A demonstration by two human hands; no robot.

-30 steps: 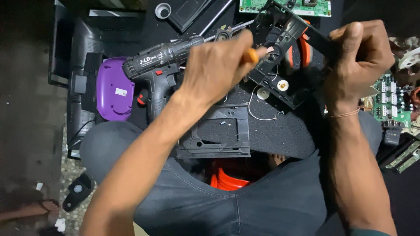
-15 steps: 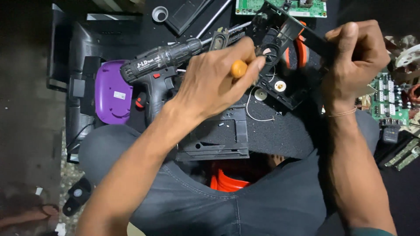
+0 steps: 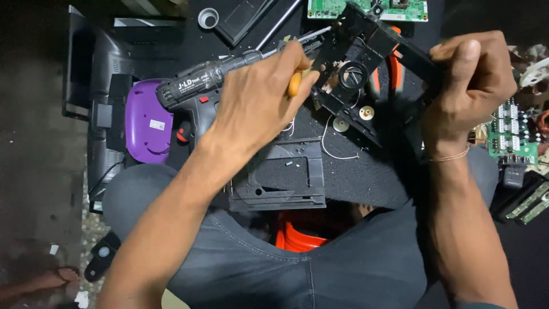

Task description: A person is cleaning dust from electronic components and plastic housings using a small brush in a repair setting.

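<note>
Drill [image 3: 200, 94]: left of the left hand [image 3: 257, 97], lying across the pad.
Frame [image 3: 372, 74]: between the hands, held at its right edge by the right hand [image 3: 472, 83].
Tray [image 3: 280, 177]: on the lap, below the frame.
Circuit boards [image 3: 512, 137]: right of the right hand.
Board [image 3: 366, 8]: behind the frame.

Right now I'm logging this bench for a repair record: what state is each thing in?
Left hand: closed around an orange-handled screwdriver, tip at the frame.
Right hand: gripping the black plastic frame, held tilted above the lap.
Cordless drill: lying on its side, unheld.
Black tray piece: flat on the lap, detached.
Green circuit board: lying loose at right.
</note>
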